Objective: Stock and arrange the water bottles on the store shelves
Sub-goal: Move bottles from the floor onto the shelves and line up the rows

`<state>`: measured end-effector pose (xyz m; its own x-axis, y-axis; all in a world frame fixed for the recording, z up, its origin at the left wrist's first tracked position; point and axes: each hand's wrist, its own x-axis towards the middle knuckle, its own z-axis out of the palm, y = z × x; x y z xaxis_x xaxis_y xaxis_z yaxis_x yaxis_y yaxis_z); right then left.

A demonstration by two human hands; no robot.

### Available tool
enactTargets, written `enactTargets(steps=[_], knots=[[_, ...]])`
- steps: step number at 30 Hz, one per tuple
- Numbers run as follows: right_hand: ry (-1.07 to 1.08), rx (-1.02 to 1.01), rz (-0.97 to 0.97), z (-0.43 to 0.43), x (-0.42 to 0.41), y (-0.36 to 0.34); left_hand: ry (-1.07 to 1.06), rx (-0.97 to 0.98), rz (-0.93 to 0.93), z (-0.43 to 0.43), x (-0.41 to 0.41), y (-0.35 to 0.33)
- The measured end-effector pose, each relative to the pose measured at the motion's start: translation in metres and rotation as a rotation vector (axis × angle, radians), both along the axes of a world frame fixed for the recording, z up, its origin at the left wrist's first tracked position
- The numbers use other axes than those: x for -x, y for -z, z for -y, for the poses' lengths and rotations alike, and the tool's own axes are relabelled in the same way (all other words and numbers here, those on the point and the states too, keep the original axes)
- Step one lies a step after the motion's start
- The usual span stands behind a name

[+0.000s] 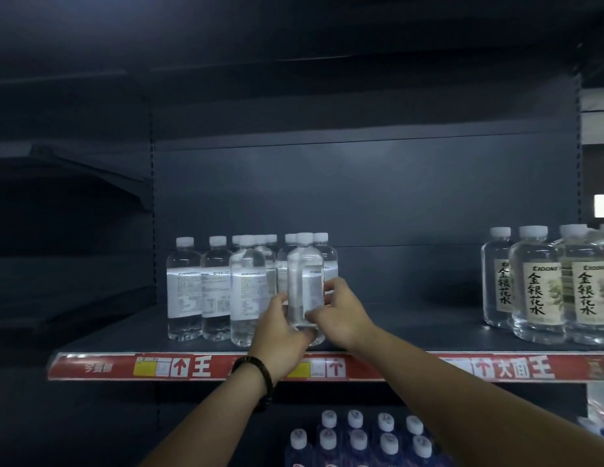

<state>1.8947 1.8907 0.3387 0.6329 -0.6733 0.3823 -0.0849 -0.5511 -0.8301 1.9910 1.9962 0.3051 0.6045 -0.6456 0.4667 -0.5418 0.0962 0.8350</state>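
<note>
Both hands are on one water bottle (305,281), clear, white-capped, upright at the front of the dark shelf (411,328). The left hand (280,328) wraps its lower left side, fingers curled round the base; the right hand (341,315) pinches it from the right, thumb across the label, fingertips low on the body. The bottle sits squarely between the two palms, and fingers cover its base, so I cannot tell whether it rests on the shelf. Just behind and to its left stands a cluster of matching bottles (192,288), the nearest one just beside the left hand's knuckles. Well apart, at the far right of the shelf, stand larger bottles (536,288) with pale labels. A beaded bracelet (260,375) rings the left wrist, over the red price strip (125,367). Below, white-capped blue bottles (357,436) stand in rows
</note>
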Motion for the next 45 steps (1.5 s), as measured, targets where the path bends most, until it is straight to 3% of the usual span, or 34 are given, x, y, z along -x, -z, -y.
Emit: enactTargets(steps=[9, 17, 27, 34, 45], knots=[[0.148, 0.156, 0.032, 0.028, 0.052, 0.004, -0.038, -0.045, 0.066, 0.032, 0.031, -0.002], [0.332, 0.28, 0.038, 0.067, 0.106, 0.01, 0.054, -0.121, 0.164, 0.093, 0.068, -0.008], [0.326, 0.551, -0.263, 0.113, 0.191, 0.027, 0.137, -0.225, 0.245, 0.178, 0.114, -0.018], [0.318, 0.518, -0.391, 0.129, 0.209, 0.036, 0.182, -0.209, 0.191, 0.221, 0.14, -0.017], [0.316, 0.444, -0.434, 0.136, 0.216, 0.033, 0.181, -0.214, 0.24, 0.248, 0.159, -0.016]])
